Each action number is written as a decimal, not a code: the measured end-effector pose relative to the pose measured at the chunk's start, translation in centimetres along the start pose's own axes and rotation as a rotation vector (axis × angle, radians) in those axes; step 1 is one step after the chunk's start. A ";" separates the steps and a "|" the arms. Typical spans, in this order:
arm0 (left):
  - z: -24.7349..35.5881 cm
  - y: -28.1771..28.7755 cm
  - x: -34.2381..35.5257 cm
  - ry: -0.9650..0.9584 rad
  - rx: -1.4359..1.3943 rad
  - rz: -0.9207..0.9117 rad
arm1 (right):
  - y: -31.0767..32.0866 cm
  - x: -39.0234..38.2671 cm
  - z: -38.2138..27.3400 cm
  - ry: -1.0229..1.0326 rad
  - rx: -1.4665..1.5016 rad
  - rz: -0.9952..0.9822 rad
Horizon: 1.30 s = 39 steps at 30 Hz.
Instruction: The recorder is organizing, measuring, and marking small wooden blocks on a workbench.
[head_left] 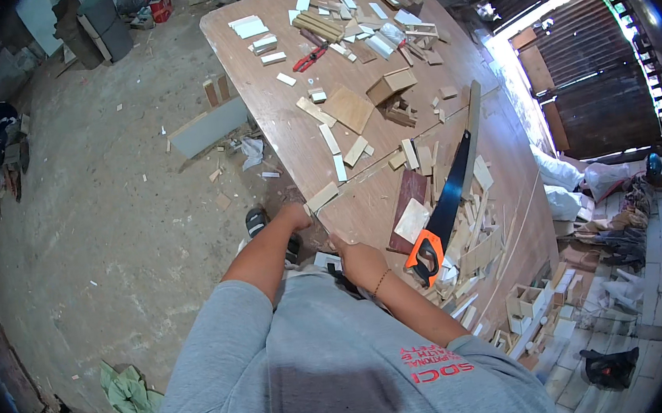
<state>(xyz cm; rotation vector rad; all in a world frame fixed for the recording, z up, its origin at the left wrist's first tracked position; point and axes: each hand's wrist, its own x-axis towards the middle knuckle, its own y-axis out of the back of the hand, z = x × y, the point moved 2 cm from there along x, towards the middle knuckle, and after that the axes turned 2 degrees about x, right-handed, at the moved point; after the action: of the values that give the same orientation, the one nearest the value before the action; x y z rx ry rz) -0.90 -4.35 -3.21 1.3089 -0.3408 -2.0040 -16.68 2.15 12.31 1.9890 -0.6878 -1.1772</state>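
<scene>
At the near left edge of the wooden table (405, 151), my left hand (296, 215) is closed at the end of a small pale wood block (321, 198) that lies over the edge. My right hand (363, 264) is just below the table's near edge, its fingers curled toward that edge. Whatever those fingers hold is hidden. To its right lies a handsaw (444, 203) with a dark blade and an orange and black handle. Beside the saw are a dark reddish board (408, 208) and a pale wood square (412, 221).
Pale wood offcuts (339, 154) and a square board (349, 109) lie farther along the table. Red-handled pliers (309, 58) rest near its far end. A long wood strip (471, 139) runs beside the saw. On the floor, a grey board (208, 128) leans left of the table.
</scene>
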 end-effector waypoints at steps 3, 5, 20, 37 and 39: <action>-0.4 -0.2 1.4 -0.024 0.039 0.024 | -0.4 3.2 -0.5 -0.012 -0.003 -0.020; -0.5 -0.5 2.0 0.006 -0.021 0.018 | -1.8 6.9 0.0 -0.016 0.037 0.029; -2.1 -1.2 2.7 0.025 -0.068 -0.010 | -2.9 5.2 -0.3 -0.109 0.139 0.125; -1.6 -1.2 2.7 0.040 -0.052 -0.053 | -2.7 3.7 1.5 -0.171 0.135 0.039; -1.3 -1.1 2.7 -0.313 0.416 -0.031 | -3.0 4.3 1.4 -0.197 0.124 0.037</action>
<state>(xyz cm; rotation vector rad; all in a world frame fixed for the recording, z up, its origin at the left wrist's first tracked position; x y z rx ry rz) -0.82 -5.22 -6.33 1.2374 -0.9300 -2.2457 -15.81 0.31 7.28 1.9680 -0.9135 -1.3494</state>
